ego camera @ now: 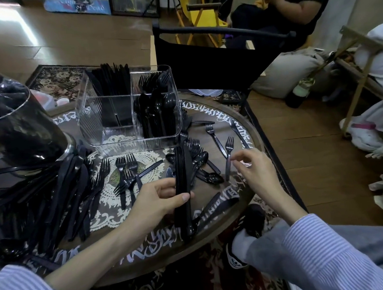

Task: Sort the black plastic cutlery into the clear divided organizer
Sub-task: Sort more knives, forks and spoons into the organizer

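Round dark table (246, 130) w/ white script around the rim and a lace-pattern centre. At 10 o'clock, 1 dark glossy bucket (23, 133), tipped, black cutlery spilling under it twd 8 o'clock as a dense heap (64, 192); too tangled to count. At 12 o'clock, 1 clear ribbed organizer (128, 112), hard plastic, upright, w/ dividers: knives (112, 82) standing in the back-left section, forks (153, 81) back-right, spoons (157, 111) front-right; front-left section shows no cutlery.

Centre: approx 5 loose forks (126, 171) on the lace. At 2 o'clock, 2 separate forks (216, 137) and 1 knife (239, 130) lying flat, well apart. Approx 4 spoons (200, 166) clustered just beyond the hands.

Left hand (157, 200) grasps a stacked bundle of knives (183, 184), thumb across the front, fingers curled behind; bundle runs 12-to-6 o'clock, grip near its middle, lower end touching the table. Right hand (256, 168) at 3 o'clock, fingers loosely bent, holding nothing, hovering just beside a fork handle.
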